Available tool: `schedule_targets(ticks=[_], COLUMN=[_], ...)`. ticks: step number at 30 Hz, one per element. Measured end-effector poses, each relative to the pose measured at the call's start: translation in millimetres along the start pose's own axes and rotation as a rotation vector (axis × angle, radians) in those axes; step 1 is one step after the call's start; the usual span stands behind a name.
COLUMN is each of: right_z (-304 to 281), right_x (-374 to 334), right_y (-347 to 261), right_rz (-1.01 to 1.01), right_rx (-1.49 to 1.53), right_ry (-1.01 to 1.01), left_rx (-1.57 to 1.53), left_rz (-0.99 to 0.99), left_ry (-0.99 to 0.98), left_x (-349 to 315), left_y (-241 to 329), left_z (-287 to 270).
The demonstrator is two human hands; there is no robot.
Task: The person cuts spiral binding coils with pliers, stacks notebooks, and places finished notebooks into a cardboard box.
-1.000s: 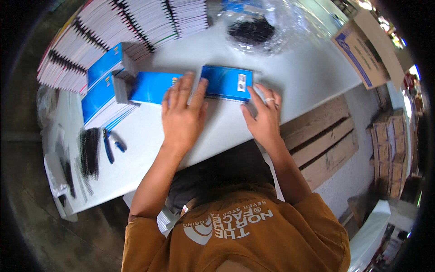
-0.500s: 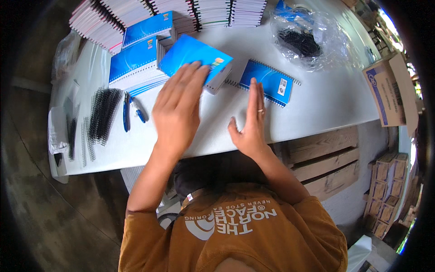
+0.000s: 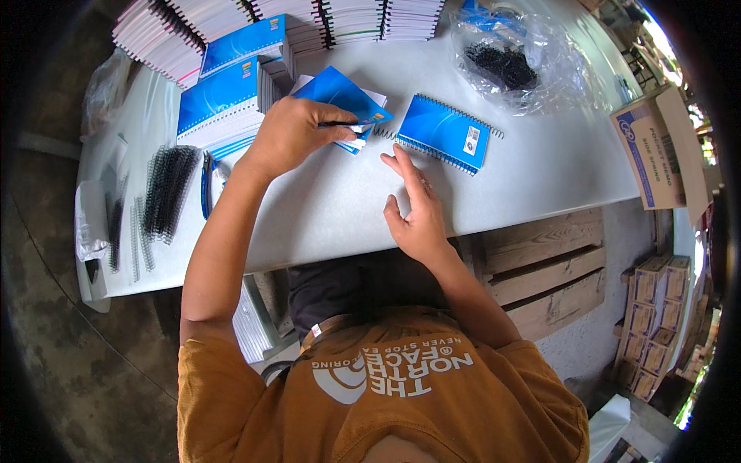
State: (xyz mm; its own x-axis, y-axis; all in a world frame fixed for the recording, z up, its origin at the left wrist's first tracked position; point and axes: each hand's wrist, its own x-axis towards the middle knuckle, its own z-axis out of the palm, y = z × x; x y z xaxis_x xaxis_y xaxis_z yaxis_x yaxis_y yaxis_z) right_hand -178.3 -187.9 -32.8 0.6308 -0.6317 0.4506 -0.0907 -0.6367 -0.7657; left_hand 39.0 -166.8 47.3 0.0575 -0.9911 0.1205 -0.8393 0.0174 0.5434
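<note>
My left hand is closed on the near right edge of an unbound memo pad with a blue cover, thumb below and fingers on top. Some of the pad's white and blue sheets stick out unevenly. My right hand holds nothing; its fingers are stretched out above the table, just short of a blue spiral-bound notebook. From that notebook's left end a dark wire coil sticks out toward the pad. Left of the pad stand stacks of punched blue-covered pads.
Black spiral coils and blue-handled pliers lie on the white table at left. Thick bound books line the back. A clear plastic bag holds black coils; an opened cardboard box stands at right.
My left hand has gone from lying flat over the pad to gripping its edge, and the pad's sheets now sit askew. My right hand has drawn slightly back, its fingers tilted left.
</note>
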Motion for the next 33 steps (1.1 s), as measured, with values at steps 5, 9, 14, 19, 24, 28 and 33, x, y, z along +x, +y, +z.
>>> schedule_targets(ticks=[5,9,14,19,24,28,33], right_z=[-2.3,3.3,-27.5,5.5,19.1,24.7,21.4], right_x=[2.7,7.8,41.0,24.4,29.2,33.2,37.3], right_y=[-6.1,-10.9,-43.9,-19.6,-12.8,-9.8,-3.1], right_rz=[-0.079,-0.408,-0.493,0.227,0.124,0.109,-0.073], right_rx=[-0.113,-0.569,-0.134,0.533,0.61,0.585,0.524], right_ry=[0.008,0.17,0.23,-0.299,-0.283,-0.28,-0.367], left_rx=[-0.206,-0.999,-1.171,-0.874,-0.315,0.285,0.844], left_rz=[-0.055,-0.365,-0.333,-0.313,-0.311,-0.36,-0.652], left_ry=[0.367,0.735,0.686,0.355,0.399,0.741,0.618], left_x=[-11.1,-42.2,-93.7,-129.2,-135.3,-133.7,-165.6], left_y=[0.7,59.0,68.5,12.9,6.8,-59.8,-156.8], left_z=[0.3,0.5,11.7,39.5,47.7,3.7,-31.7])
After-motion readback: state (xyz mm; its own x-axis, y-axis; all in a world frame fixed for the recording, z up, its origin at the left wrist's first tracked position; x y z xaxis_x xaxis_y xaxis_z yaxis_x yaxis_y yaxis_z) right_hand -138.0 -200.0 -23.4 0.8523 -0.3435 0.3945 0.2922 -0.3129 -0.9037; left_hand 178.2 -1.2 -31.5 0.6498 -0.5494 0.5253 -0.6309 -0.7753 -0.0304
